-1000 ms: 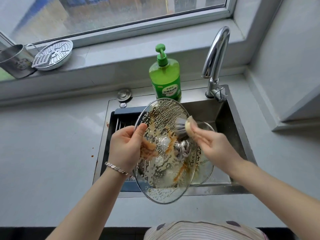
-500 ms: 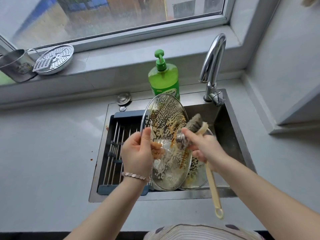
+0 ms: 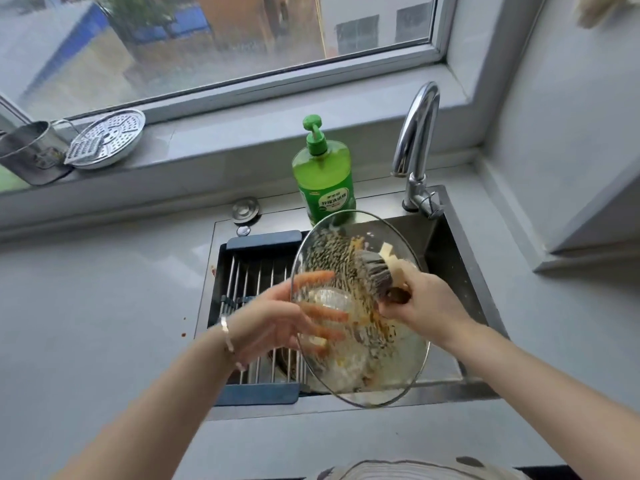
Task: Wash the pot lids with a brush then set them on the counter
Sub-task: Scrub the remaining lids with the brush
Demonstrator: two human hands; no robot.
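Now the left hand (image 3: pixel 273 323) props the dirty lid (image 3: pixel 349 306) over the sink (image 3: pixel 450 251) with flat, spread fingers. The right hand (image 3: pixel 426 301) grips the brush (image 3: pixel 373 271), bristles on the lid.

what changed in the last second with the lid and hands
The left hand left the rim; its fingers now spread behind the glass lid, which turned more face-on. The brush swept to the lid's upper part. The right hand still grips it; soap bottle unmoved.
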